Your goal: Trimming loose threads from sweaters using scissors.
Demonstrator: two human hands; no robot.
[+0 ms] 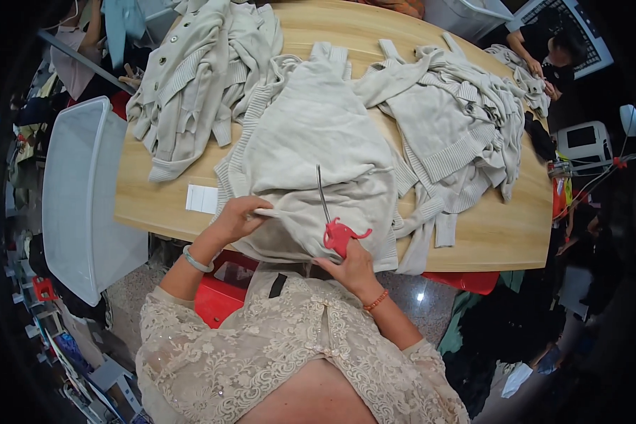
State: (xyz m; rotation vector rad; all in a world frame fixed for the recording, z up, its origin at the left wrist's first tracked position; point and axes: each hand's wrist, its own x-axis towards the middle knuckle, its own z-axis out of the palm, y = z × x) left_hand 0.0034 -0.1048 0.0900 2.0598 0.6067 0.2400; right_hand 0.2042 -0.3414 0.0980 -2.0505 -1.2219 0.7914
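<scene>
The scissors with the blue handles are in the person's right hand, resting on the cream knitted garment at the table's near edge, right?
Not quite: in the head view the scissors have red handles, not blue. The rest holds: the right hand holds them on the cream knitted garment at the near edge of the wooden table.

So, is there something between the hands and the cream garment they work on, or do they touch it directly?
Nothing stands between. The left hand pinches the edge of the cream garment directly. The right hand holds red-handled scissors, whose blade lies on the fabric. The other sweaters lie apart on the wooden table.
</scene>
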